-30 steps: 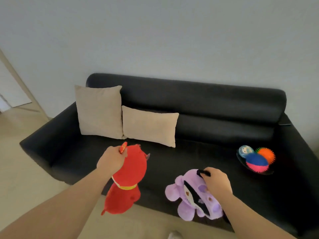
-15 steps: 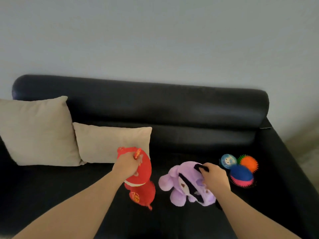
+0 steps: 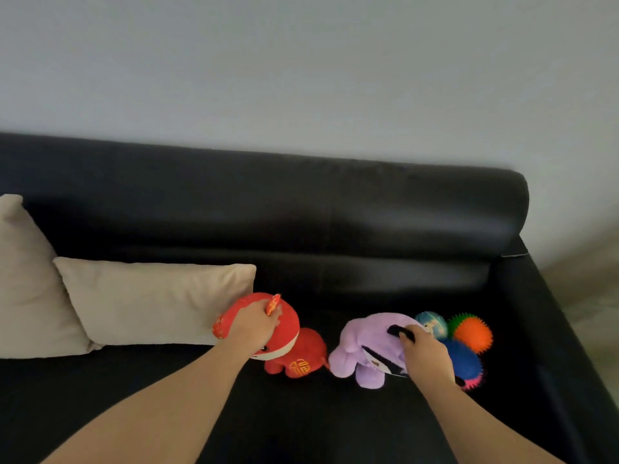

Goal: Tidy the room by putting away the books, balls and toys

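A red plush toy (image 3: 294, 353) with gold lettering sits on the black sofa seat (image 3: 335, 423), and my left hand (image 3: 254, 324) grips its head from above. Beside it to the right lies a purple plush toy (image 3: 365, 346); my right hand (image 3: 423, 354) holds it by its head, fingers curled round a black part. Just right of the purple toy are three balls: a light blue printed ball (image 3: 432, 323), an orange spiky ball (image 3: 474, 331) and a blue spiky ball with pink spikes (image 3: 465, 361), partly hidden by my right hand.
Two beige cushions lean against the sofa back at the left, a small one (image 3: 150, 299) and a larger one (image 3: 23, 279). The sofa's right armrest (image 3: 552, 346) rises beyond the balls. A pale wall stands behind; floor shows at far right.
Both hands have carried the plush toys forward and down onto the sofa seat. The purple toy now lies against the balls, the red one next to the small cushion.
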Available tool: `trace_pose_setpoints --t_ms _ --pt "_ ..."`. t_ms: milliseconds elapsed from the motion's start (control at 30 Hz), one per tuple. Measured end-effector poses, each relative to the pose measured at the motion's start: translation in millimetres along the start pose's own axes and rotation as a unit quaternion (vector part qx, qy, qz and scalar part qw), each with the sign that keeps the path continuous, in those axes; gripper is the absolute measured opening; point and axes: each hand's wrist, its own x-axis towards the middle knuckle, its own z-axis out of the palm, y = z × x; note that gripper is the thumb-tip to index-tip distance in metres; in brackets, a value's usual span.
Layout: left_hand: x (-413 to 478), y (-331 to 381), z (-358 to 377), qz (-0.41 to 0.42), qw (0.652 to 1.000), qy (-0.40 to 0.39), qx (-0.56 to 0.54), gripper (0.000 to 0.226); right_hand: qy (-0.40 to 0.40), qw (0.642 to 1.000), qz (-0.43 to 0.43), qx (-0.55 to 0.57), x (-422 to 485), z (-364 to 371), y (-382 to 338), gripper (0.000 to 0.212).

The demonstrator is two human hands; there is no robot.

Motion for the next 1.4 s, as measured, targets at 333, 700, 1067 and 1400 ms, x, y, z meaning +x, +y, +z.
trace_pose_setpoints --t_ms 333,700,1067,1400 --pt "57 63 87 -0.005 0.997 -0.02 0.074 0.039 -0.131 0.983 -0.063 -0.115 122 -14 20 0.03" --pt "96 79 123 0.014 0.949 0.047 0.313 0.077 -0.181 0.969 -0.115 -0.125 184 -4 35 0.058" --pt "133 54 124 0.048 0.946 -0.025 0.321 0.088 -0.167 0.966 -0.012 -0.197 200 20 57 0.092" --pt "116 53 122 0.062 0.949 -0.026 0.309 0.085 -0.139 0.986 0.033 -0.086 187 22 60 0.072"
